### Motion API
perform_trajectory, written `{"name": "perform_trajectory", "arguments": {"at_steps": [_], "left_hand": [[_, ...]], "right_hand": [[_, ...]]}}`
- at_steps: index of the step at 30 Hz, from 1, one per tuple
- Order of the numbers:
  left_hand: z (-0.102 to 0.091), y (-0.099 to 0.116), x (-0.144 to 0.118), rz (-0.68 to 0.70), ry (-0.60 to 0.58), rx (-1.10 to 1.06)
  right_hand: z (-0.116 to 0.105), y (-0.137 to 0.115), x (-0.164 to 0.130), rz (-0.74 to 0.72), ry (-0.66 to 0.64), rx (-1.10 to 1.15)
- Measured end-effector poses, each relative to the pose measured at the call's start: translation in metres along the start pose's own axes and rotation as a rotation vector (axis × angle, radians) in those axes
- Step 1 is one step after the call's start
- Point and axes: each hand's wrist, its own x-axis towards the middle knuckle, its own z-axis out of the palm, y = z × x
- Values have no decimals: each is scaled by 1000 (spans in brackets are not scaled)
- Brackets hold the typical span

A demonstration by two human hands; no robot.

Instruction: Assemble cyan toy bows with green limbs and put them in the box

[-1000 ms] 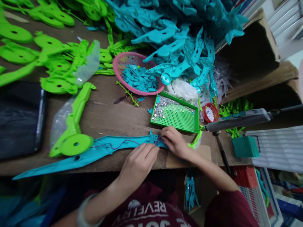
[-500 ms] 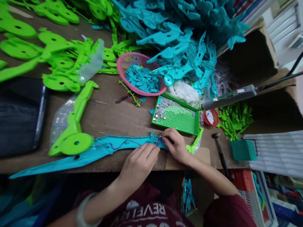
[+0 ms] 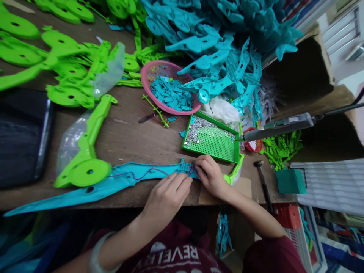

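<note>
A long teal plastic blade part (image 3: 113, 185) lies along the wooden table's front edge, with a thin purple wire (image 3: 148, 173) running along it. My left hand (image 3: 166, 197) rests on the part's middle, fingertips pressing near the ribbed section. My right hand (image 3: 210, 175) pinches the wire at that ribbed section, fingers curled over it. A green plastic piece (image 3: 236, 170) pokes out from under my right hand. A green arm with a round disc (image 3: 88, 151) lies just behind the teal part on the left.
A green tray of small metal screws (image 3: 212, 138) sits just behind my right hand. A hanging power screwdriver (image 3: 281, 127) floats to the right. A pink basket of teal bits (image 3: 169, 91), teal (image 3: 216, 41) and green (image 3: 65, 68) part heaps fill the back. A hammer (image 3: 264, 184) lies right.
Both hands stay on the teal part with only small finger movement. The hanging screwdriver has swung about on the right. The view has shifted slightly.
</note>
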Motion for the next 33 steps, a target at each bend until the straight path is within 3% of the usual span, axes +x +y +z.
{"name": "perform_trajectory", "arguments": {"at_steps": [10, 17, 25, 30, 33], "left_hand": [[1, 1, 0, -15, 38, 5], [1, 0, 0, -14, 21, -6], [-2, 1, 8, -92, 39, -2], [-5, -2, 9, -127, 14, -68], [-12, -4, 9, -84, -45, -101]], "right_hand": [[2, 0, 0, 10, 19, 52], [-19, 2, -9, 115, -55, -82], [-41, -5, -17, 15, -284, -369], [-36, -22, -16, 25, -177, -232], [-25, -25, -13, 53, -190, -302]]}}
